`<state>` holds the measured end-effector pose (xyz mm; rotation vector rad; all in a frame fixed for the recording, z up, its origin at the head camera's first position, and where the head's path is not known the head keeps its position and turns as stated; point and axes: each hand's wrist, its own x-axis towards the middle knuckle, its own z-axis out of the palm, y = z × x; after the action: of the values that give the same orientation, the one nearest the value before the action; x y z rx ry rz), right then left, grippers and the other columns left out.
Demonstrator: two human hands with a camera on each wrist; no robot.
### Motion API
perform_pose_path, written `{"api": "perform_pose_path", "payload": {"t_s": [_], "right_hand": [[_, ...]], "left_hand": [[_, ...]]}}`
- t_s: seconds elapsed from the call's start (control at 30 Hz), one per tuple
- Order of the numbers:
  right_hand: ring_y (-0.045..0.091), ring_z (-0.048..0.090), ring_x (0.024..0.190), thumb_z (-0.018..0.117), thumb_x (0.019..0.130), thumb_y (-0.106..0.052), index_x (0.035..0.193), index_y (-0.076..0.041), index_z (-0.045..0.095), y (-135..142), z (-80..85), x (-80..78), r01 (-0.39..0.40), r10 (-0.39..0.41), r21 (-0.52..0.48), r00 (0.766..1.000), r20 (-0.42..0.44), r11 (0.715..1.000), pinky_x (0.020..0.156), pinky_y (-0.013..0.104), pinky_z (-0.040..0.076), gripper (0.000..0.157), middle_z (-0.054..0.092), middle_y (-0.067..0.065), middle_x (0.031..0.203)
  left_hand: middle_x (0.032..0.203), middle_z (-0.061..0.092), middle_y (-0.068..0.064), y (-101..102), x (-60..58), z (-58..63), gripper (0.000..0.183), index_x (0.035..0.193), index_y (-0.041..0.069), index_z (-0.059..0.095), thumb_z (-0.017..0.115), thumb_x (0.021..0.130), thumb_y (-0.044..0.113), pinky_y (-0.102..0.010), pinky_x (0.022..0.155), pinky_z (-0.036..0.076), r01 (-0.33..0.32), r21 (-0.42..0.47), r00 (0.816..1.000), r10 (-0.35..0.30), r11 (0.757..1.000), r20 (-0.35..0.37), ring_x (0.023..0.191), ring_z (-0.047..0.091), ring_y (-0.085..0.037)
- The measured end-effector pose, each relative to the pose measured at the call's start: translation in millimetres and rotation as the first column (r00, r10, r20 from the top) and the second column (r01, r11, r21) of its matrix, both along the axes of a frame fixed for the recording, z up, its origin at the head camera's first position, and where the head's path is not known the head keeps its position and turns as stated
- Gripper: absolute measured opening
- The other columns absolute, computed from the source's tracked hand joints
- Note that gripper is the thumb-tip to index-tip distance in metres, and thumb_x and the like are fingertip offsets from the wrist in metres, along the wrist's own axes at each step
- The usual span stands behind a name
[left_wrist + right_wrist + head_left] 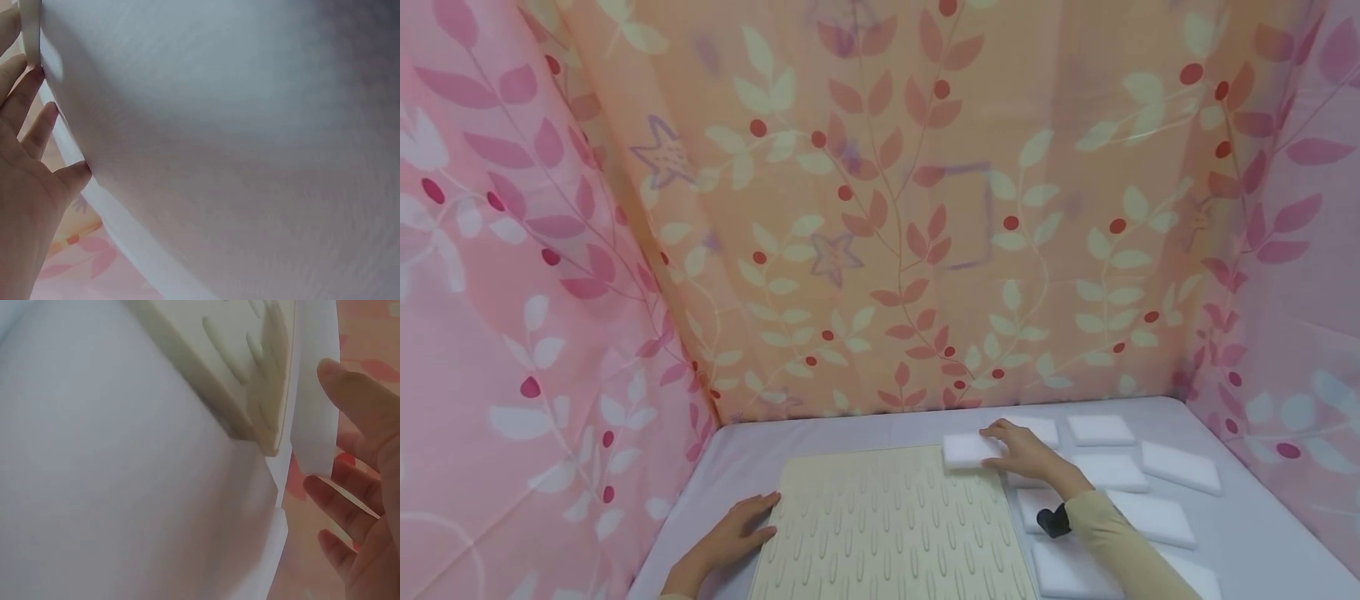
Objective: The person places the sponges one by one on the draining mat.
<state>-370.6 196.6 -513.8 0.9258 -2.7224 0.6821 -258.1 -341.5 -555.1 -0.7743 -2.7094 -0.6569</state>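
A cream board (880, 525) with rows of long oval marks lies flat on the table. At its left edge, my left hand (733, 533) rests with fingers extended; in the left wrist view the fingertips of this left hand (31, 150) meet a pale edge. My right hand (1022, 454) grips a white sponge-like block (962, 451) over the board's far right corner. From the right wrist, the thumb of the right hand (369, 425) lies against the white block (315, 394), beyond the board's corner (256, 381). Whether the block touches the board cannot be told.
Several similar white blocks (1157, 517) lie on the table right of the board, some partly hidden by the right arm. A pale cloth covers the table (745, 450). Patterned curtains (880, 250) hang behind and on both sides. Something black (1053, 522) sits at the right wrist.
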Motion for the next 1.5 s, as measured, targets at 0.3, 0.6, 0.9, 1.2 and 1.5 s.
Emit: {"api": "perform_pose_path", "payload": {"t_s": [0.3, 0.6, 0.9, 1.2, 1.5], "right_hand": [[0.027, 0.058, 0.101, 0.074, 0.076, -0.037, 0.119, -0.001, 0.06, -16, -7.7, -4.3, 0.009, -0.009, 0.022, 1.0, -0.005, 1.0, 0.087, 0.046, 0.046, 0.058, 0.059, 0.01, 0.111], [0.027, 0.057, 0.105, 0.074, 0.075, -0.038, 0.12, -0.002, 0.059, -24, -8.2, -6.1, 0.046, -0.05, 0.063, 0.997, 0.063, 0.997, 0.091, 0.046, 0.045, 0.06, 0.058, 0.01, 0.115], [0.029, 0.056, 0.108, 0.075, 0.076, -0.037, 0.122, -0.003, 0.058, -24, -6.3, -5.1, 0.052, -0.059, 0.084, 0.995, 0.082, 0.995, 0.092, 0.047, 0.044, 0.06, 0.057, 0.012, 0.117], [0.03, 0.057, 0.106, 0.076, 0.074, -0.038, 0.12, -0.004, 0.06, -10, -2.3, -2.9, 0.055, -0.058, 0.089, 0.998, 0.034, 0.995, 0.091, 0.05, 0.043, 0.059, 0.057, 0.01, 0.116], [0.032, 0.056, 0.107, 0.076, 0.074, -0.035, 0.12, -0.004, 0.06, 15, 3.4, 0.8, 0.06, -0.062, 0.068, 0.998, 0.027, 0.996, 0.091, 0.05, 0.044, 0.058, 0.056, 0.013, 0.119]], "left_hand": [[0.127, 0.056, -0.02, 2, 1.8, 5.0, 0.054, 0.128, -0.003, 0.052, 0.064, 0.086, 0.029, -0.059, 0.088, 0.036, -0.001, -0.009, 0.998, 0.001, 1.0, 0.07, 0.114, 0.048, -0.046], [0.127, 0.056, -0.02, 2, 1.4, 4.9, 0.054, 0.127, -0.004, 0.052, 0.064, 0.086, 0.028, -0.059, 0.087, 0.037, -0.004, -0.009, 0.998, 0.004, 1.0, 0.061, 0.113, 0.048, -0.046], [0.125, 0.057, -0.02, 2, 0.4, 3.9, 0.052, 0.126, -0.005, 0.052, 0.065, 0.085, 0.025, -0.059, 0.086, 0.037, 0.003, -0.002, 1.0, -0.003, 1.0, 0.029, 0.112, 0.049, -0.047], [0.13, 0.054, -0.019, 4, 1.1, 7.6, 0.056, 0.13, -0.001, 0.05, 0.063, 0.087, 0.031, -0.063, 0.09, 0.034, -0.033, -0.002, 0.992, 0.033, 0.999, 0.118, 0.117, 0.046, -0.047], [0.127, 0.055, -0.021, 3, 2.6, 5.0, 0.053, 0.127, -0.004, 0.052, 0.065, 0.086, 0.026, -0.062, 0.087, 0.035, -0.02, 0.006, 0.998, 0.02, 1.0, 0.067, 0.114, 0.048, -0.048]]}}
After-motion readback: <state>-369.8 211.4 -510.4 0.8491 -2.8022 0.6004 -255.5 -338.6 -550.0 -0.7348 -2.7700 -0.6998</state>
